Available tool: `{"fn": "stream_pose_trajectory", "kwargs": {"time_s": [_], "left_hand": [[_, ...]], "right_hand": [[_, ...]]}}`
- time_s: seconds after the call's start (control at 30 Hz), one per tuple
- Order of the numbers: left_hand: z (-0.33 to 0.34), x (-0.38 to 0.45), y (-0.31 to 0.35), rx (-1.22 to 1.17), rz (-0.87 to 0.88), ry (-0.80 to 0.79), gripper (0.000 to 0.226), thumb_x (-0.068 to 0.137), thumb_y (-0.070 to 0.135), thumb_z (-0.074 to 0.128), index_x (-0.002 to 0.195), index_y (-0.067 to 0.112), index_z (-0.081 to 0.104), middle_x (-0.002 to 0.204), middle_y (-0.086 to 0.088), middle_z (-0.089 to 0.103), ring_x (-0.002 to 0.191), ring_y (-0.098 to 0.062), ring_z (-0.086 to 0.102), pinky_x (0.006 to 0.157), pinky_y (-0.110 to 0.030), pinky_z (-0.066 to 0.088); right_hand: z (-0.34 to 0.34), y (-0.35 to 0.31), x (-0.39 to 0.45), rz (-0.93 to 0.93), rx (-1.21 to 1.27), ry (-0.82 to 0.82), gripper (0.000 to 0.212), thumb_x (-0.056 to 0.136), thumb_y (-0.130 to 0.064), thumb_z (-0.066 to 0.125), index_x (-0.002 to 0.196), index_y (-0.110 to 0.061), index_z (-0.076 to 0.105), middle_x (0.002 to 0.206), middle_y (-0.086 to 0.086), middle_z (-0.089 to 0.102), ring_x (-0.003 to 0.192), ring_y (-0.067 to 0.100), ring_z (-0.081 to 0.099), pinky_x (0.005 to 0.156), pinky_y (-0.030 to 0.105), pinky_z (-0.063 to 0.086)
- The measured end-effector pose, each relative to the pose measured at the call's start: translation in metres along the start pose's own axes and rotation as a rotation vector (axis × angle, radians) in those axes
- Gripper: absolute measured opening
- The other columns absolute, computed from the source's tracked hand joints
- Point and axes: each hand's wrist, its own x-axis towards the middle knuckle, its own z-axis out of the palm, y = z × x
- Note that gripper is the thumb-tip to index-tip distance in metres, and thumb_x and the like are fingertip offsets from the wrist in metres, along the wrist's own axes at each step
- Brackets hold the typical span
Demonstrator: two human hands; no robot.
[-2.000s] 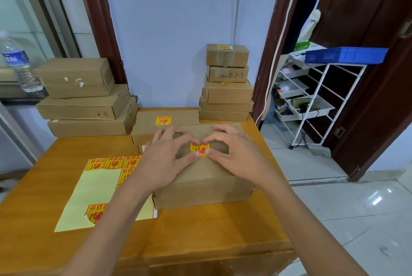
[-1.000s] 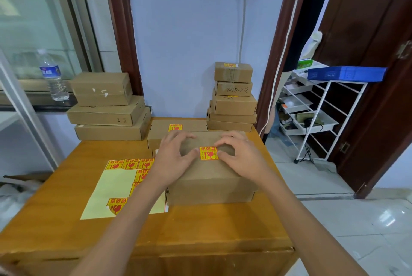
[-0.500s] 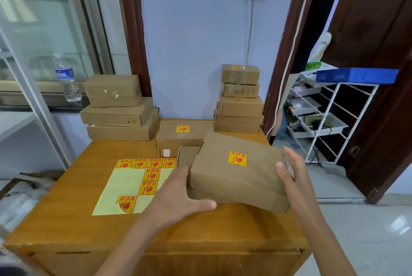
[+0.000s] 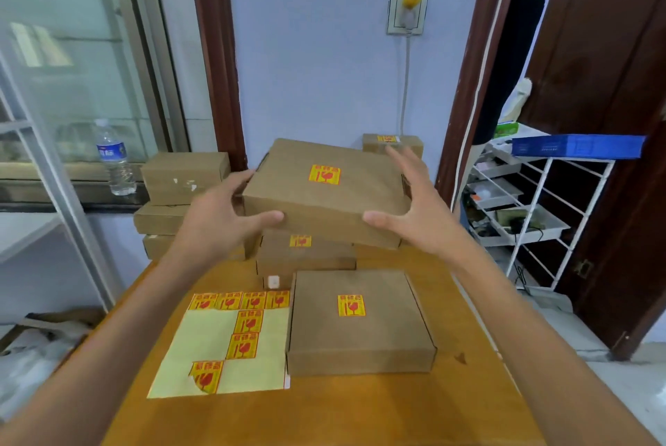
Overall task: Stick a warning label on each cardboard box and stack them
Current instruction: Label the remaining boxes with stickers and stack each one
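A brown cardboard box [image 4: 324, 207] with a yellow-and-red warning label [image 4: 324, 174] hangs tilted in the air over the back of the table. My left hand [image 4: 220, 218] grips its left end, thumb on the front face. My right hand [image 4: 414, 215] clasps its right end, fingers spread along the side. Below it sits a labelled box [image 4: 306, 256], and a flat labelled box [image 4: 360, 337] lies nearer me. A label sheet [image 4: 201, 348] with several stickers lies at the left on the wooden table [image 4: 324, 409].
A stack of labelled boxes [image 4: 393, 144] stands at the back right, mostly hidden by the held box. Plain boxes [image 4: 183, 175] are piled at the back left beside a water bottle [image 4: 115, 161]. A white wire rack [image 4: 533, 215] with a blue tray [image 4: 576, 146] stands right of the table.
Both hands left the label, took the box by its ends and lifted it up and toward the back. The flat labelled box beneath it now shows on the table.
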Motion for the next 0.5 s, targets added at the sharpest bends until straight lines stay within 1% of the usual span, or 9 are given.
{"fn": "stream_pose_trajectory", "kwargs": {"time_s": [0.1, 0.17, 0.2, 0.27, 0.3, 0.33, 0.4, 0.43, 0.5], "left_hand": [[-0.014, 0.046, -0.011, 0.025, -0.020, 0.007, 0.089, 0.068, 0.060, 0.084, 0.142, 0.027, 0.048, 0.125, 0.014, 0.060, 0.108, -0.011, 0.060, 0.092, -0.036, 0.053], [-0.010, 0.072, -0.025, 0.015, -0.076, -0.040, 0.103, 0.064, 0.061, 0.086, 0.147, 0.023, 0.038, 0.134, 0.003, 0.058, 0.114, -0.019, 0.059, 0.092, -0.037, 0.053], [-0.005, 0.083, -0.033, 0.028, -0.096, -0.062, 0.114, 0.061, 0.060, 0.088, 0.152, 0.023, 0.030, 0.140, -0.001, 0.056, 0.119, -0.022, 0.058, 0.095, -0.039, 0.052], [0.007, 0.105, -0.050, 0.104, -0.117, -0.090, 0.128, 0.059, 0.061, 0.090, 0.158, 0.024, 0.018, 0.147, -0.004, 0.053, 0.125, -0.028, 0.056, 0.101, -0.044, 0.049], [0.014, 0.114, -0.058, 0.135, -0.122, -0.097, 0.127, 0.061, 0.062, 0.089, 0.159, 0.025, 0.017, 0.145, -0.003, 0.054, 0.123, -0.027, 0.057, 0.099, -0.043, 0.051], [0.021, 0.123, -0.066, 0.155, -0.122, -0.107, 0.122, 0.063, 0.062, 0.087, 0.157, 0.025, 0.019, 0.140, -0.002, 0.056, 0.116, -0.025, 0.058, 0.092, -0.040, 0.053], [0.037, 0.136, -0.077, 0.203, -0.104, -0.158, 0.106, 0.072, 0.060, 0.083, 0.152, 0.026, 0.023, 0.124, 0.001, 0.059, 0.101, -0.020, 0.056, 0.080, -0.034, 0.050], [0.045, 0.142, -0.083, 0.239, -0.081, -0.189, 0.101, 0.074, 0.060, 0.080, 0.150, 0.026, 0.023, 0.121, 0.000, 0.060, 0.098, -0.020, 0.057, 0.078, -0.035, 0.051], [0.060, 0.149, -0.095, 0.311, -0.056, -0.225, 0.100, 0.074, 0.064, 0.077, 0.148, 0.029, 0.020, 0.116, -0.004, 0.061, 0.096, -0.023, 0.060, 0.078, -0.038, 0.053]], "right_hand": [[0.011, -0.006, 0.064, -0.038, -0.069, -0.075, 0.119, 0.068, -0.057, 0.090, 0.159, -0.054, 0.013, 0.171, -0.022, -0.008, 0.158, 0.005, -0.003, 0.124, 0.041, 0.013], [0.026, -0.001, 0.099, -0.082, -0.128, -0.125, 0.123, 0.065, -0.057, 0.092, 0.159, -0.054, 0.013, 0.171, -0.021, -0.012, 0.159, 0.007, -0.005, 0.127, 0.045, 0.016], [0.035, 0.003, 0.115, -0.094, -0.146, -0.145, 0.123, 0.066, -0.056, 0.092, 0.160, -0.052, 0.013, 0.170, -0.021, -0.014, 0.159, 0.007, -0.004, 0.127, 0.046, 0.018], [0.051, 0.013, 0.142, -0.095, -0.168, -0.181, 0.122, 0.068, -0.053, 0.092, 0.161, -0.049, 0.014, 0.169, -0.022, -0.016, 0.159, 0.009, -0.002, 0.127, 0.046, 0.021], [0.060, 0.019, 0.154, -0.097, -0.183, -0.198, 0.121, 0.068, -0.053, 0.091, 0.161, -0.050, 0.013, 0.169, -0.023, -0.017, 0.160, 0.011, -0.001, 0.127, 0.048, 0.022], [0.068, 0.026, 0.164, -0.097, -0.202, -0.213, 0.120, 0.068, -0.054, 0.090, 0.160, -0.051, 0.013, 0.168, -0.024, -0.018, 0.160, 0.013, -0.001, 0.127, 0.050, 0.023], [0.082, 0.042, 0.180, -0.079, -0.227, -0.239, 0.119, 0.068, -0.052, 0.089, 0.159, -0.053, 0.012, 0.167, -0.024, -0.020, 0.160, 0.017, -0.005, 0.127, 0.054, 0.022], [0.087, 0.051, 0.184, -0.058, -0.231, -0.251, 0.118, 0.070, -0.049, 0.088, 0.159, -0.053, 0.011, 0.167, -0.024, -0.021, 0.160, 0.017, -0.007, 0.127, 0.053, 0.021], [0.100, 0.071, 0.186, -0.020, -0.231, -0.278, 0.117, 0.073, -0.042, 0.088, 0.160, -0.052, 0.010, 0.167, -0.021, -0.023, 0.159, 0.016, -0.014, 0.128, 0.050, 0.017]]}}
